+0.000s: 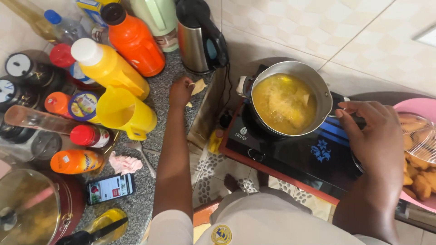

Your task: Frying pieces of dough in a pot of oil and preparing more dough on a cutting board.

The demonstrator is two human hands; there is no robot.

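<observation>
Left hand (181, 90) pinches a dough scrap (198, 86) on the bench (156, 97); right hand (374, 131), fingers loosely spread, holds nothing beside the pot (318, 81) of bubbling oil (284, 102): splashes could burn it.

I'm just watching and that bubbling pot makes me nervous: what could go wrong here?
The right hand sits by the rim of the pot of bubbling oil, so a splash could burn it. The left hand reaches across to a pale scrap on the counter, so attention may be off the pot. The kettle cord hangs close beside the stove.
</observation>
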